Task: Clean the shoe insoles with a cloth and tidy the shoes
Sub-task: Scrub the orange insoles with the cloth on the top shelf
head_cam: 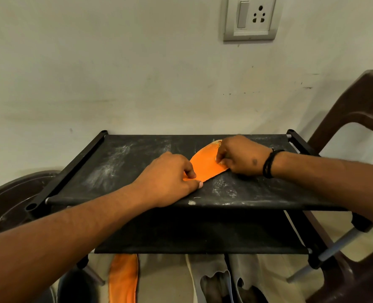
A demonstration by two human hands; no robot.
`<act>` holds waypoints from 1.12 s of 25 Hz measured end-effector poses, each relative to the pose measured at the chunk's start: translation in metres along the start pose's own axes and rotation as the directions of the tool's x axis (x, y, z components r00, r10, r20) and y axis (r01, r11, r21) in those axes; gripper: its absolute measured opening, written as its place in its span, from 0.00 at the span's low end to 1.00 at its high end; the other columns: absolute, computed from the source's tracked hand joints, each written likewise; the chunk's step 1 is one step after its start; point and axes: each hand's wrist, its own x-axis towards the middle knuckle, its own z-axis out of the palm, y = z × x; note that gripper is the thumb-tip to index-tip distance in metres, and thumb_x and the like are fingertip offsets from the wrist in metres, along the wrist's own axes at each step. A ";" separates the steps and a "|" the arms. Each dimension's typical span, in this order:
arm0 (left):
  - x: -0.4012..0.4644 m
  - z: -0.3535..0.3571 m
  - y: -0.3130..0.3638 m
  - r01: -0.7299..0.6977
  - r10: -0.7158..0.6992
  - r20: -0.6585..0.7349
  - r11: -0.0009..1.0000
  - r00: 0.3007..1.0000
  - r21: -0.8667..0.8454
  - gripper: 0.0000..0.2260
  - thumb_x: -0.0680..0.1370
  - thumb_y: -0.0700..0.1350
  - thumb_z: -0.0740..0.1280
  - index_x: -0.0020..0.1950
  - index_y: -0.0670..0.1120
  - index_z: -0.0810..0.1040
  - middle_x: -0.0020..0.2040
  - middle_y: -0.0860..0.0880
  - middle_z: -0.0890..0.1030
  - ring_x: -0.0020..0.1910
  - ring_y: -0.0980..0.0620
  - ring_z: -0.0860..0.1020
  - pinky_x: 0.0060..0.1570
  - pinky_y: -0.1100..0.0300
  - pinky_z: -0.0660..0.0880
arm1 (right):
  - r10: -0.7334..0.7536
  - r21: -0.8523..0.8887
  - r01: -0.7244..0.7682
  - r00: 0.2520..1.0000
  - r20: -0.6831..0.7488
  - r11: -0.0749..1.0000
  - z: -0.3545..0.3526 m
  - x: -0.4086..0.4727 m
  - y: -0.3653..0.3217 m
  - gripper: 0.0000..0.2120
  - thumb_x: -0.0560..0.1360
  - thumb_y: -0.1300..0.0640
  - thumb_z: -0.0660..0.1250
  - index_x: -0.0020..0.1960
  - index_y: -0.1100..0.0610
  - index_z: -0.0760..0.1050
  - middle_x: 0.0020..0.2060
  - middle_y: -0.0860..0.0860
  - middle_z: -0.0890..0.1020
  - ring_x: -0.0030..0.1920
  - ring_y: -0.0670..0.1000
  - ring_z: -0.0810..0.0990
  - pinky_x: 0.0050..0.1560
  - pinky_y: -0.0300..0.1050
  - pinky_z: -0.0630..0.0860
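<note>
An orange insole (205, 164) lies flat on the dusty black fabric top of a shoe rack (115, 162). My left hand (170, 178) pinches its near end between thumb and fingers. My right hand (240, 158) presses on its far right part, fingers curled on what looks like a small pale scrap, possibly the cloth; too little shows to be sure. A second orange insole (123, 278) lies on the floor below the rack. Pale shoes (220, 278) sit on the floor under the lower shelf.
The rack stands against a pale wall with a switch and socket plate (251, 18). A brown plastic chair (356, 119) is at the right, a dark round plastic object (12, 200) at the left. The rack's lower shelf (203, 232) is black fabric.
</note>
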 end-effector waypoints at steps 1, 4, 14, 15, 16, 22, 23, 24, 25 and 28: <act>0.000 0.000 0.000 -0.002 0.002 0.002 1.000 1.000 0.001 0.13 0.74 0.61 0.71 0.49 0.53 0.85 0.56 0.57 0.83 0.60 0.55 0.78 0.60 0.48 0.77 | 0.020 0.025 -0.020 1.000 -0.007 0.999 -0.004 0.001 0.004 0.12 0.76 0.62 0.65 0.56 0.56 0.83 0.56 0.51 0.83 0.56 0.51 0.80 0.58 0.41 0.74; 0.000 0.000 -0.001 -0.013 0.013 0.003 1.000 1.000 -0.002 0.13 0.75 0.60 0.72 0.50 0.53 0.85 0.56 0.57 0.83 0.60 0.55 0.77 0.60 0.48 0.76 | 0.009 0.173 -0.006 1.000 -0.019 0.985 -0.012 -0.001 0.006 0.11 0.75 0.61 0.69 0.53 0.52 0.84 0.53 0.47 0.83 0.48 0.44 0.79 0.49 0.37 0.73; 0.000 0.000 -0.001 -0.018 0.018 -0.008 1.000 1.000 -0.017 0.12 0.75 0.60 0.71 0.49 0.53 0.85 0.54 0.57 0.83 0.57 0.56 0.78 0.58 0.48 0.77 | -0.180 0.000 0.182 0.971 -0.158 0.983 0.010 -0.010 0.002 0.08 0.75 0.54 0.67 0.43 0.55 0.83 0.50 0.49 0.76 0.46 0.49 0.76 0.45 0.42 0.74; -0.001 0.000 -0.001 -0.015 0.015 -0.006 1.000 1.000 -0.014 0.12 0.75 0.60 0.72 0.50 0.53 0.85 0.56 0.57 0.83 0.59 0.56 0.78 0.59 0.48 0.77 | -0.161 -0.048 0.156 0.972 -0.169 0.987 0.010 -0.010 0.002 0.10 0.76 0.52 0.66 0.42 0.55 0.83 0.50 0.49 0.76 0.46 0.49 0.76 0.46 0.45 0.75; -0.001 0.000 -0.001 -0.013 0.013 -0.003 1.000 1.000 -0.012 0.13 0.75 0.59 0.72 0.51 0.52 0.86 0.57 0.56 0.83 0.59 0.56 0.77 0.60 0.48 0.76 | -0.140 -0.083 0.127 0.975 -0.170 0.988 0.010 -0.009 -0.001 0.11 0.76 0.50 0.66 0.41 0.55 0.82 0.49 0.50 0.76 0.47 0.50 0.76 0.47 0.47 0.76; -0.001 -0.002 0.002 -0.012 0.012 0.008 1.000 1.000 0.008 0.13 0.75 0.59 0.72 0.52 0.51 0.86 0.56 0.54 0.83 0.55 0.55 0.80 0.57 0.49 0.78 | -0.200 -0.019 0.199 0.968 -0.152 0.980 0.010 -0.011 -0.028 0.07 0.70 0.64 0.69 0.46 0.55 0.82 0.46 0.50 0.81 0.46 0.51 0.79 0.48 0.48 0.76; -0.001 -0.003 0.003 -0.008 0.008 0.016 1.000 1.000 0.017 0.14 0.75 0.59 0.72 0.53 0.51 0.86 0.57 0.54 0.83 0.55 0.54 0.80 0.57 0.49 0.78 | -0.202 0.016 0.208 0.963 -0.178 0.978 0.011 -0.012 -0.029 0.11 0.70 0.65 0.70 0.49 0.54 0.81 0.48 0.50 0.80 0.47 0.50 0.77 0.49 0.46 0.75; -0.001 -0.003 0.003 -0.009 0.008 0.017 1.000 1.000 0.020 0.14 0.76 0.59 0.72 0.53 0.51 0.86 0.58 0.54 0.83 0.56 0.54 0.79 0.58 0.49 0.78 | -0.181 0.039 0.193 0.961 -0.210 0.980 0.010 -0.011 -0.026 0.14 0.70 0.66 0.70 0.52 0.53 0.79 0.50 0.50 0.78 0.49 0.50 0.76 0.49 0.45 0.75; -0.001 -0.002 0.003 -0.013 0.012 0.013 1.000 1.000 0.016 0.14 0.76 0.59 0.72 0.53 0.51 0.86 0.58 0.55 0.83 0.58 0.54 0.78 0.59 0.49 0.77 | -0.140 0.046 0.155 0.962 -0.235 0.987 0.008 -0.010 -0.020 0.16 0.70 0.66 0.70 0.54 0.53 0.79 0.51 0.51 0.77 0.50 0.51 0.76 0.50 0.46 0.75; -0.003 -0.001 0.002 -0.016 0.016 0.001 1.000 1.000 -0.008 0.13 0.75 0.59 0.72 0.51 0.51 0.86 0.58 0.55 0.83 0.61 0.53 0.77 0.61 0.47 0.76 | -0.045 -0.013 0.043 0.953 -0.300 0.999 0.004 -0.006 -0.001 0.15 0.71 0.65 0.69 0.56 0.55 0.79 0.51 0.54 0.79 0.51 0.56 0.78 0.51 0.52 0.77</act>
